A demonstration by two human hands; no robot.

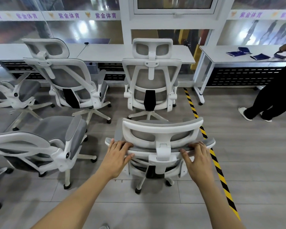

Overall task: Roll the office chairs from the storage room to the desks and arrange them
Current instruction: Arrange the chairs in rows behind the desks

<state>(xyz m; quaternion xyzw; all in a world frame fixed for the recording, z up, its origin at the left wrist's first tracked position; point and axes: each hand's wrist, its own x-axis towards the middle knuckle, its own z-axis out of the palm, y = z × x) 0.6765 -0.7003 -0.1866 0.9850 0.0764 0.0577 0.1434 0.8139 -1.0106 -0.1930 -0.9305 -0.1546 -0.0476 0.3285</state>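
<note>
A white-framed office chair [160, 129] with grey mesh stands right in front of me, its back toward me. My left hand [117, 156] grips the left end of its backrest's top edge. My right hand [196, 159] grips the right end of the same edge. Ahead of it, a second matching chair [151, 75] faces the long white desk [106, 53] and is tucked close to it. A third chair [61, 71] stands at the desk to the left, turned slightly.
More chairs [40, 142] crowd the left side. Yellow-black tape [210, 151] runs along the floor on the right. A second desk [238, 53] at the right holds dark blue items; a person [274, 90] stands there. Open floor lies to the right.
</note>
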